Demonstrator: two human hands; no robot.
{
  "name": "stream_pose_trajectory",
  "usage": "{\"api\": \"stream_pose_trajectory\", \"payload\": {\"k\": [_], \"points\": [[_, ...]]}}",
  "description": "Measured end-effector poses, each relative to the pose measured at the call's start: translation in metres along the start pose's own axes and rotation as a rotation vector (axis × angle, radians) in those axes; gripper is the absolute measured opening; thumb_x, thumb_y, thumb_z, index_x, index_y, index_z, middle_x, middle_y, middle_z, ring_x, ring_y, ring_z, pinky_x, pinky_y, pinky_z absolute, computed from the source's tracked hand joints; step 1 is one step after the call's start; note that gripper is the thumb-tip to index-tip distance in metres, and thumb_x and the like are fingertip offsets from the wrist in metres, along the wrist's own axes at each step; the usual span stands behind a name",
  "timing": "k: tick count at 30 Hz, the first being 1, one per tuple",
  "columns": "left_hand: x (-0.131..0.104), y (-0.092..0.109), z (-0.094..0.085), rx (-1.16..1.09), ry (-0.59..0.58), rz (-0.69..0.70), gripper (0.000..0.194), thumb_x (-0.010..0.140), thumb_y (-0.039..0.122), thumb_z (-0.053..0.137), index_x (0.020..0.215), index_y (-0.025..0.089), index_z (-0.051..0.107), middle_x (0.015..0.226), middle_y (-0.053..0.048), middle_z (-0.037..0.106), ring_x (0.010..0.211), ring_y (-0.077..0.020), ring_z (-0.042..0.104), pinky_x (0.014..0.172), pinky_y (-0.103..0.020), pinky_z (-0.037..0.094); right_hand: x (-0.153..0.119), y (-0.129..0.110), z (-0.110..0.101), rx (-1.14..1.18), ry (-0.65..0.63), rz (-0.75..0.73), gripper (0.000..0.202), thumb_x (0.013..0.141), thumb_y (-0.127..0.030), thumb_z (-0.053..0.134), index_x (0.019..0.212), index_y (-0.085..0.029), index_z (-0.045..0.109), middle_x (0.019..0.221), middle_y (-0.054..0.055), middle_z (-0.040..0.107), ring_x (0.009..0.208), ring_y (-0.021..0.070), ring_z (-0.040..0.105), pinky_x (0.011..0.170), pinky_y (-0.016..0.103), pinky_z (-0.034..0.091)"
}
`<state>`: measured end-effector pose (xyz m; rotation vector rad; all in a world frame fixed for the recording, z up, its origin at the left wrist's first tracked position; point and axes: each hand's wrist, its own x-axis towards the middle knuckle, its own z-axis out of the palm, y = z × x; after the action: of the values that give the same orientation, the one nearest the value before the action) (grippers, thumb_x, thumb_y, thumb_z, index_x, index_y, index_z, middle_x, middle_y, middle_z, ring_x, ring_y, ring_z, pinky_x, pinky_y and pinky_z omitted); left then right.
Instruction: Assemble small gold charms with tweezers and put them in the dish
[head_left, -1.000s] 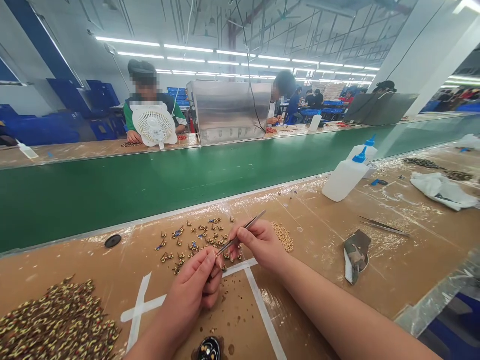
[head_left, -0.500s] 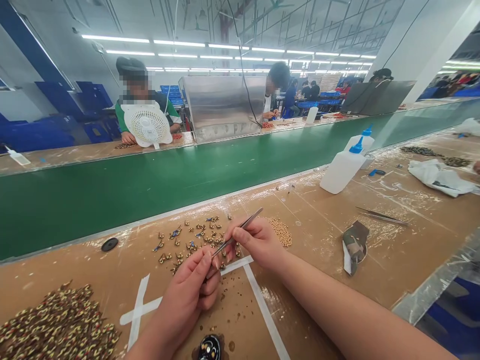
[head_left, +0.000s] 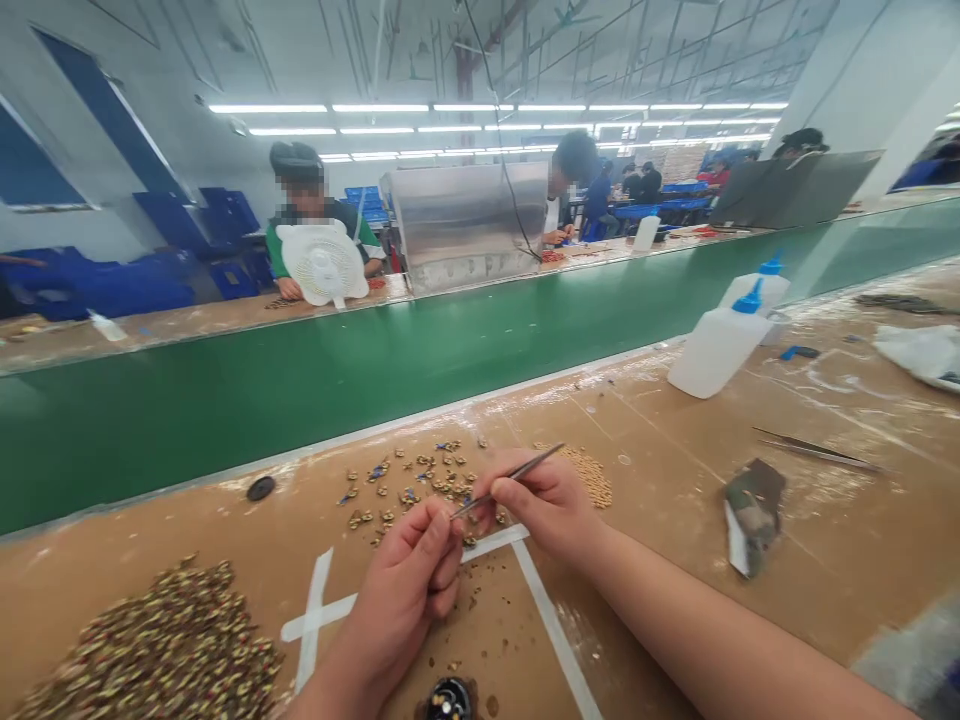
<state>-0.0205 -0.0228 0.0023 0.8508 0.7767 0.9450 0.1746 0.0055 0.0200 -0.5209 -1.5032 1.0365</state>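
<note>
My right hand (head_left: 551, 510) grips a pair of metal tweezers (head_left: 534, 463), slanted with the tips down to the left. Those tips meet the pinched fingertips of my left hand (head_left: 409, 570). Whatever sits between the left thumb and fingers is too small and covered to make out. Just beyond both hands lie scattered small curved pieces (head_left: 381, 490), some with blue bits. Small beige beads (head_left: 591, 478) are heaped behind my right hand. A round black container (head_left: 448, 700) with glossy contents stands below my left hand, cut off by the frame's bottom edge.
A large pile of small patterned pieces (head_left: 172, 640) covers the left front. A black disc (head_left: 261, 488) lies behind it. White squeeze bottles (head_left: 716, 350), spare tweezers (head_left: 821, 450) and a camouflage cloth piece (head_left: 754, 510) are at right. Across the green belt (head_left: 450, 350) sit other people.
The camera has turned a little left, so everything appears shifted right. My hands stay together, with the tweezers' tips still at the left fingertips.
</note>
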Motion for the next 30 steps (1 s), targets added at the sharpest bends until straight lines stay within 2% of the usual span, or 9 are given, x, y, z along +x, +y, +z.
{"api": "stream_pose_trajectory", "payload": {"k": [3, 5, 7, 11, 16, 21, 25, 30], "points": [[-0.003, -0.004, 0.002, -0.012, 0.031, 0.020, 0.060, 0.081, 0.069, 0.090, 0.085, 0.020, 0.056, 0.060, 0.010, 0.035, 0.050, -0.0050, 0.020, 0.043, -0.016, 0.022, -0.004, -0.009, 0.004, -0.170, 0.022, -0.036, 0.044, 0.107, -0.050, 0.063, 0.077, -0.022, 0.079, 0.066, 0.004, 0.074, 0.061, 0.0166, 0.070, 0.063, 0.029, 0.060], [-0.002, -0.007, 0.001, -0.001, 0.031, 0.041, 0.063, 0.078, 0.073, 0.089, 0.083, 0.020, 0.055, 0.058, 0.009, 0.038, 0.048, -0.0055, 0.023, 0.042, -0.018, 0.023, -0.008, -0.008, 0.003, -0.281, 0.059, -0.020, 0.043, 0.104, -0.053, 0.067, 0.077, -0.023, 0.081, 0.066, 0.006, 0.075, 0.063, 0.0198, 0.073, 0.063, 0.030, 0.062], [0.000, -0.009, -0.003, 0.018, 0.028, 0.058, 0.064, 0.076, 0.074, 0.090, 0.081, 0.021, 0.054, 0.056, 0.009, 0.039, 0.046, -0.0055, 0.025, 0.041, -0.020, 0.022, -0.011, -0.003, 0.001, -0.321, 0.092, -0.011, 0.042, 0.101, -0.058, 0.070, 0.079, -0.026, 0.084, 0.065, 0.007, 0.076, 0.060, 0.0214, 0.074, 0.058, 0.030, 0.062], [0.000, -0.010, -0.005, 0.023, 0.032, 0.083, 0.063, 0.075, 0.072, 0.091, 0.081, 0.021, 0.055, 0.059, 0.007, 0.043, 0.046, -0.0053, 0.028, 0.041, -0.022, 0.020, -0.016, -0.001, 0.001, -0.371, 0.120, 0.006, 0.044, 0.099, -0.066, 0.069, 0.080, -0.030, 0.085, 0.073, 0.012, 0.080, 0.063, 0.0247, 0.077, 0.057, 0.032, 0.065], [-0.001, -0.009, -0.003, 0.047, 0.000, 0.092, 0.060, 0.079, 0.072, 0.088, 0.082, 0.021, 0.056, 0.053, 0.009, 0.040, 0.044, -0.0057, 0.026, 0.042, -0.023, 0.022, -0.016, -0.005, 0.006, -0.391, 0.137, 0.001, 0.045, 0.100, -0.064, 0.068, 0.077, -0.029, 0.083, 0.070, 0.010, 0.078, 0.062, 0.0236, 0.076, 0.057, 0.031, 0.063], [-0.001, -0.008, -0.003, 0.073, 0.012, 0.059, 0.062, 0.077, 0.075, 0.087, 0.083, 0.021, 0.057, 0.053, 0.010, 0.037, 0.043, -0.0058, 0.023, 0.041, -0.023, 0.016, -0.013, -0.002, 0.006, -0.342, 0.125, 0.000, 0.048, 0.102, -0.061, 0.065, 0.074, -0.025, 0.080, 0.059, 0.006, 0.071, 0.054, 0.0212, 0.071, 0.053, 0.030, 0.058], [-0.001, -0.006, -0.002, 0.063, 0.046, 0.024, 0.062, 0.077, 0.073, 0.088, 0.082, 0.020, 0.057, 0.057, 0.010, 0.035, 0.046, -0.0054, 0.021, 0.042, -0.022, 0.012, -0.013, -0.001, 0.006, -0.311, 0.112, 0.073, 0.051, 0.104, -0.059, 0.063, 0.071, -0.023, 0.078, 0.061, 0.006, 0.071, 0.058, 0.0219, 0.072, 0.058, 0.031, 0.057], [0.006, -0.006, -0.006, -0.048, 0.073, -0.006, 0.066, 0.067, 0.072, 0.095, 0.087, 0.017, 0.063, 0.065, 0.009, 0.040, 0.046, -0.0020, 0.017, 0.040, -0.020, 0.006, -0.015, 0.003, 0.011, -0.195, 0.206, 0.138, 0.049, 0.100, -0.060, 0.068, 0.072, -0.021, 0.078, 0.060, 0.005, 0.070, 0.059, 0.0214, 0.069, 0.063, 0.032, 0.057]]}}
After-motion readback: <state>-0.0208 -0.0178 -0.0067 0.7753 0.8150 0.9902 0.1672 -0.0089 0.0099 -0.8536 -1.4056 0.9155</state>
